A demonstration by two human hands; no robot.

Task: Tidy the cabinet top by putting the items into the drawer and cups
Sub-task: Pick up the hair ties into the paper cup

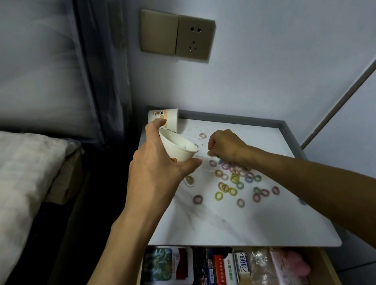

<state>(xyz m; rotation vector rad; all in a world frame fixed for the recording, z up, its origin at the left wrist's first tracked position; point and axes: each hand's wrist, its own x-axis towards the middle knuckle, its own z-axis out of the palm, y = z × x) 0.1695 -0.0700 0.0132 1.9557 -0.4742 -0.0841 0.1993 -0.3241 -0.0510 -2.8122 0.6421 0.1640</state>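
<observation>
The white cabinet top (254,224) takes up most of the view, and below its front edge the drawer (331,272) is seen pulled open, already packed with boxes and packets. At the back left corner a printed paper cup (171,118) is set on the top. A second paper cup (179,149) is held tilted just in front of it, its mouth turned toward the right hand (225,145). This cup is gripped by the left hand (154,171), with the fingers wrapped over the far wall and the thumb pressed under the near side. The right hand is curled with its fingertips drawn together close to the cup's lip; whether something thin is pinched there cannot be told. The small coloured hair ties (224,187) are scattered over the middle of the top, some overlapping, others lying apart toward the right. A few thin white slivers near the back are too blurred to be named. The ties can be judged to be light, soft and springy, so they are best pinched across the ring or gathered several at once, and may roll or spring away if they are dropped carelessly. The paper cup is thin-walled and easily crushed, and is best held lightly around its middle.
</observation>
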